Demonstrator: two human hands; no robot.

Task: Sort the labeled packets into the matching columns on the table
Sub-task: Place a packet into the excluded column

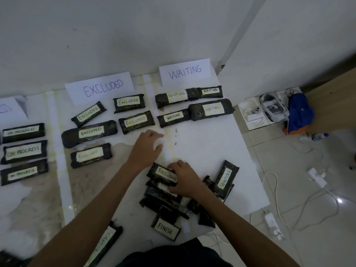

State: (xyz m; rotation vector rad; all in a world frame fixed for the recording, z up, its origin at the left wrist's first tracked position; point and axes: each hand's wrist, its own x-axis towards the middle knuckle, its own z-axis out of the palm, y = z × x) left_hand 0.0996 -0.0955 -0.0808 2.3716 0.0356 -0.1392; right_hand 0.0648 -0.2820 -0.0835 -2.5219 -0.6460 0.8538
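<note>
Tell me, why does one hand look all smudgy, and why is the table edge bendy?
Head view: the left hand is smeared at its fingertips, likely motion blur; the right hand, gripping the pile's EXCLUDED packet, looks sharper. Head view: the wide-angle lens bows the table edge; light is dim, with glare on the floor tile.

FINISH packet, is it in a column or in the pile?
In the pile: the FINISH packet lies against the unsorted heap.

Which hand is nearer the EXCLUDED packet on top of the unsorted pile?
Right. The right hand grips the right end of the EXCLUDED packet; the left hand is apart from it, further up the table.
</note>
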